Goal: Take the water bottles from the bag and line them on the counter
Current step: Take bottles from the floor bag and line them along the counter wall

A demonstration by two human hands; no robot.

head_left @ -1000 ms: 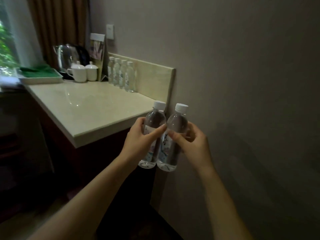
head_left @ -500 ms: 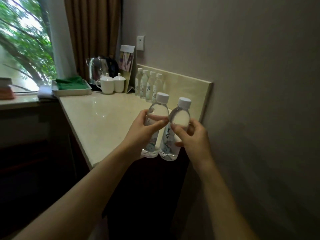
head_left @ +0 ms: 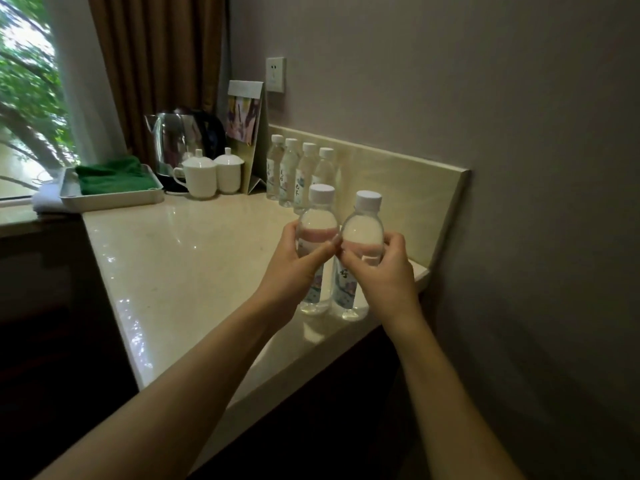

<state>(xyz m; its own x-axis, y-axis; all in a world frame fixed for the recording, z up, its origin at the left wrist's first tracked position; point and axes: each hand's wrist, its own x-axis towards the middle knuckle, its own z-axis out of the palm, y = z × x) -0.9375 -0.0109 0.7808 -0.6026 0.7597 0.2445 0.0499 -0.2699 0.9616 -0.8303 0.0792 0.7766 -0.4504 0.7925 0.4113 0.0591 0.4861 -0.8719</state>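
Two bottles up front, one in each hand. The left hand (head_left: 294, 268) is wrapped around the left bottle (head_left: 317, 237), fingers curled over its clear shoulder and label. The right hand (head_left: 384, 271) is clamped on the right bottle (head_left: 362, 237) the same way. Both bottles stand upright, white caps on top, side by side and just about touching, and the two thumbs meet between them. Their bases sit low over the near end of the pale table (head_left: 194, 258), close to its front edge; whether they are resting on the surface or a shade above it, I cannot tell, though there is a bright reflection in the polished top right beneath them.

Behind them, along the beige backsplash (head_left: 408, 188), a row of four more bottles (head_left: 299, 174) already stands in line, caps white, labels facing out; the nearest of that row is partly hidden by the left bottle. At the far end of the row, a folded card stand (head_left: 244, 133) leans against the wall under a wall socket (head_left: 276, 74). Next to it sit two white lidded cups (head_left: 211, 174), touching each other, with a steel kettle (head_left: 173, 143) just behind them. Further left, a white tray (head_left: 110, 199) holds a green cloth (head_left: 114, 174) beside the window, brown curtain (head_left: 156, 64) hanging behind.
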